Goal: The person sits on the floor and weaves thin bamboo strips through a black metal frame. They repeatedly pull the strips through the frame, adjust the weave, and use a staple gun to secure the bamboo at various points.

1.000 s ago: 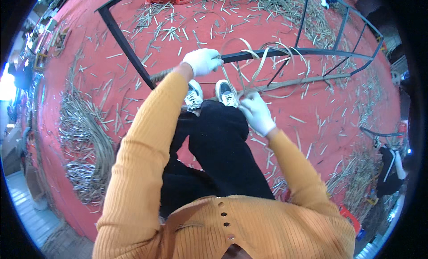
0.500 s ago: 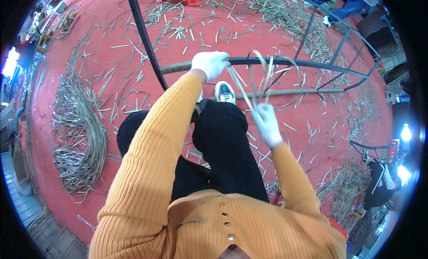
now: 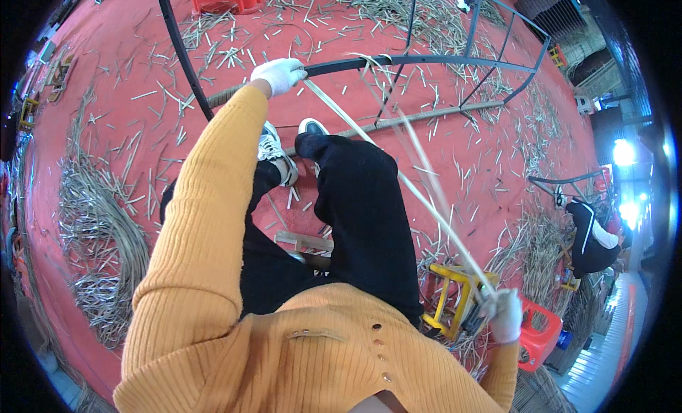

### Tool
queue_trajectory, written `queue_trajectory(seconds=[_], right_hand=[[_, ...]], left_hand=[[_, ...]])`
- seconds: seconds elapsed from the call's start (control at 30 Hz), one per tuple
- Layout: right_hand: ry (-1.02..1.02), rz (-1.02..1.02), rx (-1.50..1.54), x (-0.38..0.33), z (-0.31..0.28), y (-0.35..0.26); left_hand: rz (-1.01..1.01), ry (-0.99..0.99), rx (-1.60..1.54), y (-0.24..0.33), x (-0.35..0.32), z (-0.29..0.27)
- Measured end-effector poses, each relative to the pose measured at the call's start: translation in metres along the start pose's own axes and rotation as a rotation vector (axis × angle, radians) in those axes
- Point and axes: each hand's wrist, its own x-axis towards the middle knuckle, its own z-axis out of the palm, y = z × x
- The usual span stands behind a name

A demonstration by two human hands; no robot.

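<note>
A dark metal frame (image 3: 447,60) stretches across in front of me, with a long curved bar and thin cross-rods. Gloved in white, my left hand (image 3: 280,74) is closed around that bar at the end of a wrapped section (image 3: 226,95). A pale, flat cane-like strip (image 3: 419,194) runs taut from beside my left hand down to the lower right. There my right hand (image 3: 506,317), also gloved, is closed on the strip; its fingers are partly blurred. A loose length of strip hangs over the bar, smeared by motion. A lower rail of the frame (image 3: 440,114) has a tan covering.
Bundled strips (image 3: 106,221) lie at the left, and cut scraps litter the red floor (image 3: 312,33). Beside my right hand stand a yellow stool frame (image 3: 447,299) and a red plastic stool (image 3: 540,333). Another person (image 3: 593,242) sits at the far right.
My right hand has swung down and to the right, drawing the strip out long and taut. My left hand stays on the bar, while the whole view has shifted.
</note>
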Motion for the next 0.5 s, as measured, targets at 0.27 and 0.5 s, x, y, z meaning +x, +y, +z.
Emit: queue_trajectory(seconds=[0.27,0.5], right_hand=[[0.252,-0.296,0.678,0.057,-0.007,0.032],[-0.508,-0.042,-0.497,0.052,0.032,0.080]], left_hand=[[-0.009,0.107,0.046,0.022,-0.027,0.024],[0.035,0.114,0.026,0.016,-0.023,0.020]])
